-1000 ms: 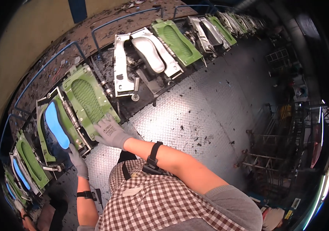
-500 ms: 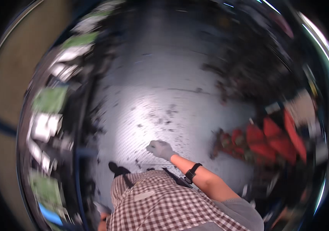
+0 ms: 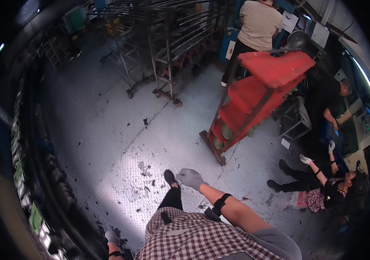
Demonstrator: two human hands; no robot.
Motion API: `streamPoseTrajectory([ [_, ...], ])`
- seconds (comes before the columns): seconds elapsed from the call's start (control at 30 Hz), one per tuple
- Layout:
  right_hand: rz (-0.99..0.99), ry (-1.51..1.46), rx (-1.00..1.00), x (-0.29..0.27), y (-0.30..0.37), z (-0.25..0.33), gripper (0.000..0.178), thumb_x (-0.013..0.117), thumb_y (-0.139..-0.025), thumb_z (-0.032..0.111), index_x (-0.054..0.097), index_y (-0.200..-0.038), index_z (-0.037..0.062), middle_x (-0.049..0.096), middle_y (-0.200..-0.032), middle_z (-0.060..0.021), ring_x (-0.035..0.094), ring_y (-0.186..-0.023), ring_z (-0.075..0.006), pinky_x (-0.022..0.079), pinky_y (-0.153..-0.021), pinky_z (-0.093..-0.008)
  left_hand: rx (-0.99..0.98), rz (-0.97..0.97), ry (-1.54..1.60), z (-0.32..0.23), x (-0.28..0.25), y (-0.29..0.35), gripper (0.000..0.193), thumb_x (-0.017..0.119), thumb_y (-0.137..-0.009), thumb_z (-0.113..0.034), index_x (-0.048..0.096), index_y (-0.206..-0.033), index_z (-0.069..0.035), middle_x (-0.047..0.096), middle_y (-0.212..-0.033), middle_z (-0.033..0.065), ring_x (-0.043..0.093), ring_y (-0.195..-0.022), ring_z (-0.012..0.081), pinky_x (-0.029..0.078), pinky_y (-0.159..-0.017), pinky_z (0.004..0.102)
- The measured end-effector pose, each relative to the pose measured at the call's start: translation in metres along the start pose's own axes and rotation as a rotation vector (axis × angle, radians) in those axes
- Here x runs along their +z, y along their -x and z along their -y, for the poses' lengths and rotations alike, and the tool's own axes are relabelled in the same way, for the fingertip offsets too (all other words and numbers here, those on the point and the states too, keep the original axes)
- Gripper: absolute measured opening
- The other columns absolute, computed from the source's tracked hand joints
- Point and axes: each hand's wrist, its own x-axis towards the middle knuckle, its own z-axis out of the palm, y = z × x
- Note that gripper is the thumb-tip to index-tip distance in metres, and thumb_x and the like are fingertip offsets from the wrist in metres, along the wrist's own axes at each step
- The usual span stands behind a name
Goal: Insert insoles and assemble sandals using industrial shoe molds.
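Grey textured metal floor [image 3: 107, 104], littered with dark scraps [image 3: 145, 123], spreads underfoot. The grey-gloved right hand [image 3: 189, 178] curls its fingers, any contents hidden; on the grey-gloved left hand [image 3: 112, 236], finger spread is unclear. Neither touches the green-and-silver moulds [image 3: 34, 219] at near left: no handling appears under way.

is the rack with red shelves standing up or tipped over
Upright: the rack stands with its base bar on the floor, red shelves above.

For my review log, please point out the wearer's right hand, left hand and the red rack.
Right hand [image 3: 192, 179]: head view, on the middle of the grey glove.
Left hand [image 3: 113, 237]: head view, on the middle of the grey glove.
Red rack [image 3: 246, 93]: head view, on a red panel below the top one.
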Motion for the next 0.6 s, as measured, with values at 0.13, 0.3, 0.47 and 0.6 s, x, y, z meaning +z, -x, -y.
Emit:
streamPoseTrajectory([
  [0.13, -0.073, -0.047, 0.321, -0.05, -0.103, -0.014, 0.056, 0.061, -0.09, 0.059, 0.074, -0.115, 0.0102, 0.072, -0.121, -0.0173, 0.067, -0.116, -0.0366, 0.051, -0.1, -0.0455, -0.386, -0.615, 0.057, -0.105, 0.018, -0.176, 0.034, 0.057, -0.097, -0.035, 0.061, -0.12, -0.01, 0.063, -0.092, 0.0072, 0.062, -0.077, 0.023, 0.049, -0.062, 0.0375],
  [0.3, -0.206, -0.14, 0.332, -0.136, -0.24, -0.055, 0.048, 0.057, -0.092, 0.047, 0.074, -0.121, 0.0125, 0.071, -0.125, -0.0184, 0.066, -0.12, -0.0361, 0.05, -0.104, -0.0458, 0.041, -0.306, -0.218, -0.249, 0.209, -0.413, 0.046, 0.061, -0.103, -0.041, 0.061, -0.133, -0.007, 0.065, -0.106, 0.004, 0.061, -0.085, 0.0146, 0.05, -0.073, 0.0272],
  [0.47, -0.357, -0.167, 0.484, -0.242, -0.372, -0.079, 0.045, 0.055, -0.093, 0.043, 0.07, -0.127, 0.0184, 0.069, -0.129, -0.0182, 0.064, -0.124, -0.0366, 0.049, -0.106, -0.0456, 0.178, 0.128, -0.49, -0.388, 0.45, -0.525, 0.051, 0.064, -0.103, -0.032, 0.058, -0.141, 0.001, 0.066, -0.121, 0.0061, 0.062, -0.104, 0.0135, 0.051, -0.083, 0.0267],
  [0.6, -0.399, -0.172, 0.524, -0.323, -0.483, -0.111, 0.045, 0.056, -0.094, 0.044, 0.069, -0.129, 0.0189, 0.068, -0.132, -0.016, 0.06, -0.13, -0.0345, 0.046, -0.109, -0.0446, 0.02, 0.258, -0.347, -0.456, 0.56, -0.601, 0.055, 0.066, -0.101, -0.04, 0.056, -0.143, -0.005, 0.065, -0.124, 0.0034, 0.063, -0.106, 0.0141, 0.047, -0.086, 0.0278],
])
